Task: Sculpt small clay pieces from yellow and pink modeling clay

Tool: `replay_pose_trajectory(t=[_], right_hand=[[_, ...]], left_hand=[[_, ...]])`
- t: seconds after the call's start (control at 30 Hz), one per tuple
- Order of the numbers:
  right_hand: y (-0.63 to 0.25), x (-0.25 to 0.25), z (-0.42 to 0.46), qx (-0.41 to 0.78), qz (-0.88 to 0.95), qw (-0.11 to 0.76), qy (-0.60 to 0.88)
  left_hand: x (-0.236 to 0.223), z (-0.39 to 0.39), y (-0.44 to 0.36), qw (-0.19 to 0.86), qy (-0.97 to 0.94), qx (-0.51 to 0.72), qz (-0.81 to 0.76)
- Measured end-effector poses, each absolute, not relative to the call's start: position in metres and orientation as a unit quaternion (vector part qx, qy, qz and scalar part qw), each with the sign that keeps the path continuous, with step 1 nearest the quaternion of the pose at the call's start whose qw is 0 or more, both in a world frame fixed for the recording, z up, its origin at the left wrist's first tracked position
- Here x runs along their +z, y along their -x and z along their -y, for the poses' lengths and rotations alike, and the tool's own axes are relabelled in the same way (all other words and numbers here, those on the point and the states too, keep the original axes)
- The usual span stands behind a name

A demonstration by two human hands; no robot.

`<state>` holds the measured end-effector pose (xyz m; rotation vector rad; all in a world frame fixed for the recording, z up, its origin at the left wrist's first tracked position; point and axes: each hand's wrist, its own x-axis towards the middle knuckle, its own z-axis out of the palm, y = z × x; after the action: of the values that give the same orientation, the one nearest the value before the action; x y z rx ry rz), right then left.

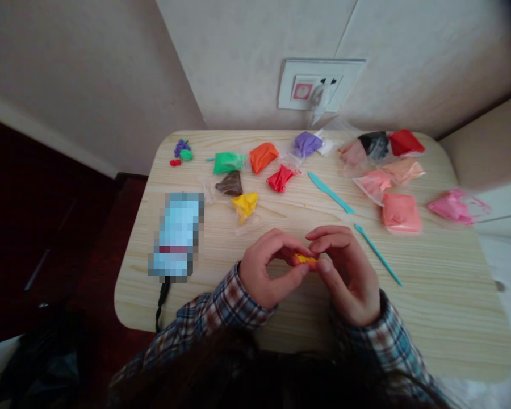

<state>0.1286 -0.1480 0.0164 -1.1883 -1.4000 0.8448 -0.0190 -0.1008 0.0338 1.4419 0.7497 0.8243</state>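
Observation:
Between the fingertips of both hands is a small yellow piece of modelling clay (305, 259), partly covered by the fingers. My left hand (272, 267) pinches it from the left. From the other side, my right hand (347, 272) closes thumb and fingers on it. Beyond the left hand lies an opened bag of yellow clay (244, 205). A turquoise plastic knife (331, 193) rests behind the right hand, and a thin turquoise modelling tool (378, 254) lies to its right.
Bagged clay in green (229, 162), orange (263, 157), purple (307, 144) and other colours lies across the table (443, 295). Small clay grapes (181, 149) sit at the back left. A blurred phone (177, 233) with a strap lies left. Behind is a wall socket (321, 85).

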Motion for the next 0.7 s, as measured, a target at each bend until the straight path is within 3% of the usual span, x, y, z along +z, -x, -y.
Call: replay_pose_trajectory(t=[0.17,0.37,0.7], right_hand=[[-0.127,0.016,0.145,0.251,0.566,0.580,0.529],[-0.126,0.011,0.139,0.227,0.428,0.670,0.563],[-0.131,0.001,0.141,0.237,0.445,0.650,0.568]], left_hand=[[0.031,0.100,0.017,0.606,-0.616,0.367,-0.345],[0.029,0.099,0.016,0.600,-0.613,0.367,-0.361],[0.023,0.100,0.017,0.568,-0.633,0.378,-0.366]])
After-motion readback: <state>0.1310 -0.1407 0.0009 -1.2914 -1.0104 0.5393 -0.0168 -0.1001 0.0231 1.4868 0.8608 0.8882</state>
